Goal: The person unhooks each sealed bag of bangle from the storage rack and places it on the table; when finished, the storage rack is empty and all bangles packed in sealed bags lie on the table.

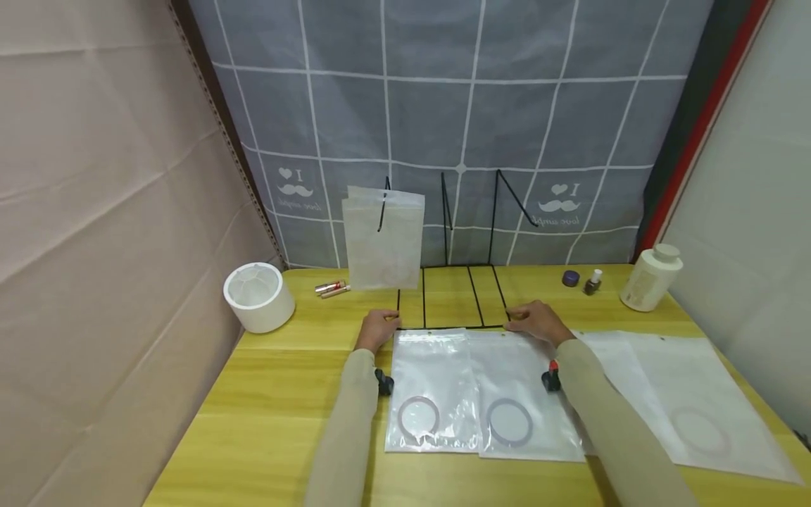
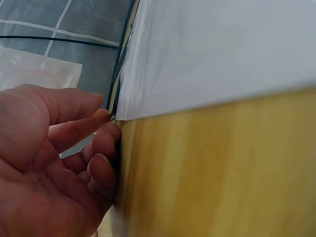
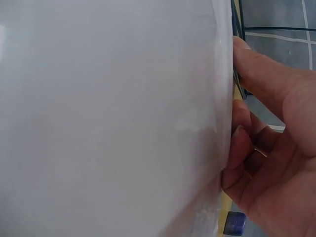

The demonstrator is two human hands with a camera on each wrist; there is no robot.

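A black wire display rack (image 1: 475, 296) stands on the wooden table, its upright hooks rising at the back. My left hand (image 1: 378, 327) holds the rack's front left corner; in the left wrist view, thumb and index finger (image 2: 81, 131) meet at the thin wire. At the front right corner my right hand (image 1: 538, 320) grips the frame, with the thumb (image 3: 261, 74) against the wire and the other fingers curled. On the left hook hangs a whitish plastic bag (image 1: 384, 243). Two clear zip bags (image 1: 434, 380), each showing a ring shape, lie just in front of the rack.
More pale bags (image 1: 684, 401) lie at the right, partly under the right sleeve. A white round container (image 1: 258, 297) and small tubes (image 1: 332, 289) sit at the left. Back right are a purple lid (image 1: 570, 278), a small bottle (image 1: 592, 282) and a white bottle (image 1: 652, 277).
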